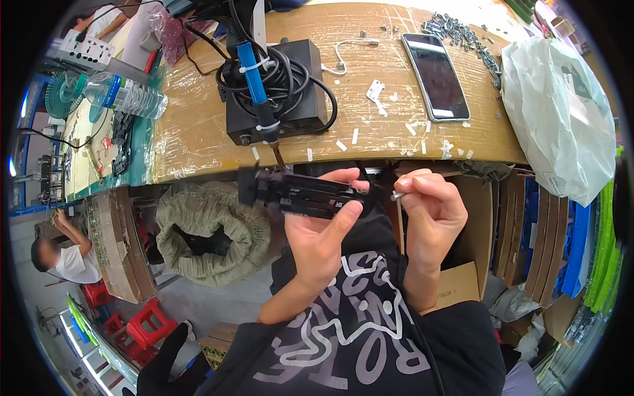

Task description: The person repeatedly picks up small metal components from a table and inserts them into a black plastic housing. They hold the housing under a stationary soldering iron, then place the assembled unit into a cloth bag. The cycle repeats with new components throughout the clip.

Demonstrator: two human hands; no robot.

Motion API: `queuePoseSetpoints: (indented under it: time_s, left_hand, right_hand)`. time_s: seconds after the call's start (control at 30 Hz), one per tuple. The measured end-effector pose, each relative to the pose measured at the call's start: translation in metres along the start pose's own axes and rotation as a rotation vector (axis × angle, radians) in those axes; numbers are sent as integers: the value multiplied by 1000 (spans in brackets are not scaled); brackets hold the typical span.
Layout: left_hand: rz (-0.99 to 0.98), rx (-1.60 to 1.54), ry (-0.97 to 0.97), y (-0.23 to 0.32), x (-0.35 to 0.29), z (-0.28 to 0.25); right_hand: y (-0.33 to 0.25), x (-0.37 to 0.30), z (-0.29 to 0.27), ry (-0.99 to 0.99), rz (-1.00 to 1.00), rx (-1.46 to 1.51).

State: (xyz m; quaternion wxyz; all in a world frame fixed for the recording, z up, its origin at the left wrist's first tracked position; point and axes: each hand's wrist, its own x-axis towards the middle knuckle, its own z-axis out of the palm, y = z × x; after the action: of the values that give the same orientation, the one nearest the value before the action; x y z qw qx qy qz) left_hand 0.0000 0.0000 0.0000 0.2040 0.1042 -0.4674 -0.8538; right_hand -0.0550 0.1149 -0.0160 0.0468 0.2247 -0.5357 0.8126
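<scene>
My left hand (318, 244) is closed round a black plastic device housing (304, 195), held level just in front of the table's edge. The thumb presses on its near side and the fingers wrap behind it. At the right end of the housing, my right hand (430, 214) pinches a small silvery screw (396, 196) between thumb and fingertips. A short gap lies between the screw and the housing. Beyond the housing stands a black box with a coiled cable (300, 86), and a blue-handled soldering iron (251, 69) rests upright against it, tip toward the table edge.
On the wooden table (198, 132) lie a smartphone (436, 76), a pile of screws (462, 39) and white paper scraps. A white plastic bag (558, 119) hangs over the right edge. A water bottle (125, 96) is at left. Below stands an open fabric-lined bin (178, 254).
</scene>
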Motion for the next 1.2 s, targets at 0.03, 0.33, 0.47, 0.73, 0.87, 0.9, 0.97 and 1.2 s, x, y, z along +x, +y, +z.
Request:
queuePoseSetpoints:
  time_s: [0.03,0.33,0.47,0.73,0.87,0.9,0.97,1.2]
  left_hand:
    - [6,-7,15,2,1,2]
    - [144,-84,-1,-7,-3,8]
    - [188,-65,-35,-7,-3,7]
    - [253,6,-74,-9,-3,6]
    - [284,16,-79,-9,-6,5]
    - [278,4,-61,-8,-7,4]
    - [253,34,-49,-4,-8,5]
    - [275,124,-90,-3,-5,6]
  right_hand:
    - [-3,-2,5,30,25,16]
    - [-3,-2,10,42,50,18]
    - [-4,-1,10,25,52,4]
    - [-4,-2,13,86,68,76]
    - [0,-4,17,90,9,87]
    - [1,-5,19,90,3,92]
    - [-1,-4,22,101,19,91]
    - [-7,0,16,85,156,128]
